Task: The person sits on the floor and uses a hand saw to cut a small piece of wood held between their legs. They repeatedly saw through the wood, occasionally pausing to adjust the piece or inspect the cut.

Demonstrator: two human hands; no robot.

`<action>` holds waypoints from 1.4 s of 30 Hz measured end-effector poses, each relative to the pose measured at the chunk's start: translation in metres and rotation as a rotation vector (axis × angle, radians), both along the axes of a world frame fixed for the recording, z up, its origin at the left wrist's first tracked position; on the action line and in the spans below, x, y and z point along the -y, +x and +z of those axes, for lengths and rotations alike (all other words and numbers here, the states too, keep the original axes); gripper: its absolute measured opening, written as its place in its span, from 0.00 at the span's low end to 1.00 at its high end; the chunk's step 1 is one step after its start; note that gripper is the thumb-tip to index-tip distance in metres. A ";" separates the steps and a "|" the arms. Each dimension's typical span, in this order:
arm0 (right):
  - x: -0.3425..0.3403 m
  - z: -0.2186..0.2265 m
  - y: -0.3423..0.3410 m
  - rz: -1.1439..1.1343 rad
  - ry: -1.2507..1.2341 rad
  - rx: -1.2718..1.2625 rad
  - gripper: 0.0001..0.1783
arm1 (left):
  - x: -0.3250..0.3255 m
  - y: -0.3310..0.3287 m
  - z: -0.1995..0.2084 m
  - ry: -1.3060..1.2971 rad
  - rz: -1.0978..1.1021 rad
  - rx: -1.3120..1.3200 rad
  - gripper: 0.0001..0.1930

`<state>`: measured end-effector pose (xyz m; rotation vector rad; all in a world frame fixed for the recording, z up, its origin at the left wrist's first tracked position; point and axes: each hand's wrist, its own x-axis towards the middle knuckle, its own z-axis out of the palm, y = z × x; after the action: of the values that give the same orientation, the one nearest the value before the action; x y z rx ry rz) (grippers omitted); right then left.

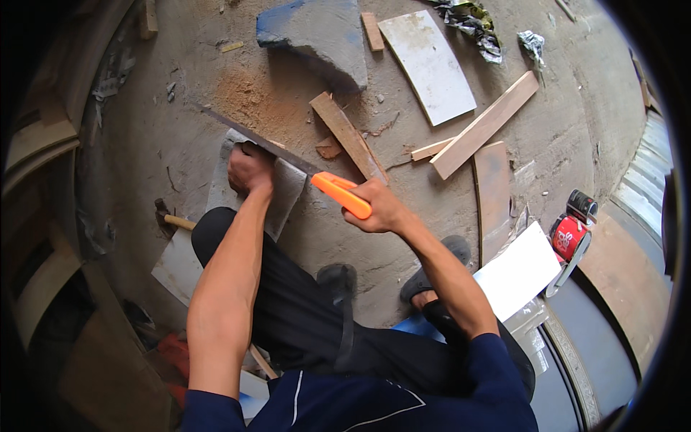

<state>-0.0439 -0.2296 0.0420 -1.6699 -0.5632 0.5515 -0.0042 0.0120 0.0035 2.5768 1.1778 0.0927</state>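
Observation:
My right hand (379,207) is wrapped round the orange handle (332,189) of a handsaw. The saw's long dark blade (248,135) slants away to the far left, passing just beyond my left hand. Low over a pale grey block (290,186), my left hand (250,168) is closed and pressed down. A small light wooden edge shows beside its fingers, close to the blade; most of that piece of wood is hidden by the hand. Reddish sawdust (248,93) lies on the ground past the blade.
A large grey block with blue paint (317,43) lies at the far side. Wooden offcuts (349,137), a longer plank (486,124) and a white board (430,66) are scattered ahead. A hammer (173,218) rests at left. On the right stands a red tape roll (568,236).

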 end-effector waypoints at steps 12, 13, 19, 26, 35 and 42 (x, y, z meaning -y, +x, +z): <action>0.094 0.020 -0.049 -0.122 -0.307 0.009 0.08 | 0.006 -0.009 0.017 -0.031 -0.244 0.119 0.21; 0.095 0.025 -0.044 -0.130 -0.302 0.050 0.08 | 0.009 -0.011 0.019 -0.002 -0.343 0.198 0.21; 0.094 0.071 0.003 -0.073 -0.344 0.221 0.10 | -0.004 -0.020 0.014 0.270 -0.912 0.104 0.17; 0.101 0.125 0.017 -0.011 -0.432 0.223 0.11 | -0.002 -0.027 0.025 0.060 -0.887 0.019 0.10; 0.055 0.121 0.014 -0.227 -0.279 0.323 0.11 | -0.023 -0.015 0.106 -0.382 -0.871 0.294 0.14; -0.013 0.137 0.020 -0.358 -0.019 0.237 0.14 | -0.024 -0.040 0.178 -0.828 -0.860 0.508 0.36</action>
<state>-0.0244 -0.2162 0.1789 -1.8146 -0.4141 0.0993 -0.0443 0.0363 0.1813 1.9034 -0.1313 0.0441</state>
